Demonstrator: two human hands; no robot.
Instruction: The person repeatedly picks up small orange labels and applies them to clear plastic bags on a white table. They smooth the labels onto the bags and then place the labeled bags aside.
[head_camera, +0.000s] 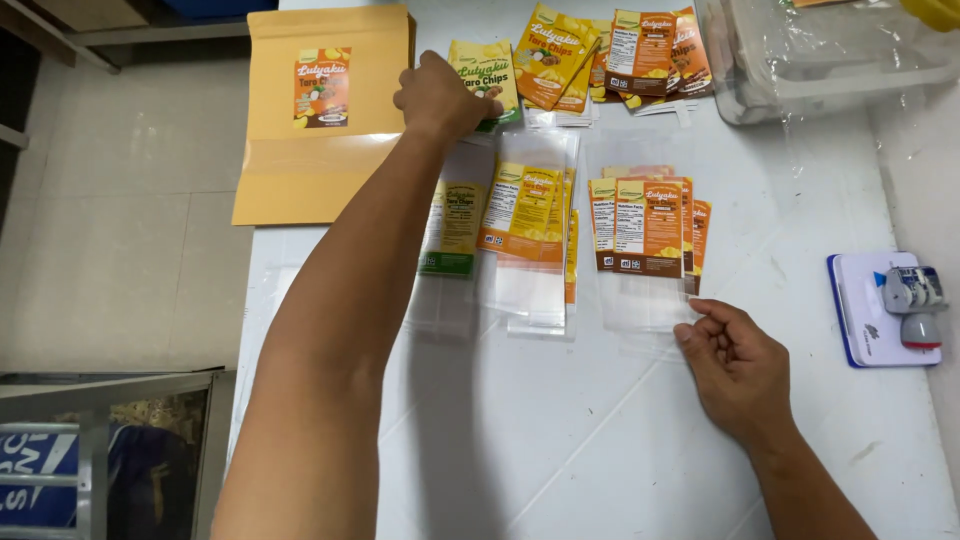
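My left hand (438, 97) reaches far across the white table (560, 440) and closes on a yellow and green snack pouch (492, 72) near the far edge. My right hand (735, 365) rests near the front, its fingertips touching the clear lower edge of a stack of orange-labelled clear pouches (648, 235). Between the hands lies a second pile of yellow-labelled clear pouches (525, 220), and my left arm partly hides another such pouch (452, 225).
More orange and yellow pouches (610, 55) are fanned out at the far edge. A large tan paper bag (320, 110) with a sticker lies at the far left. A clear plastic bin (830, 55) stands far right. A blue and white stamp pad with a stamper (885, 305) sits right.
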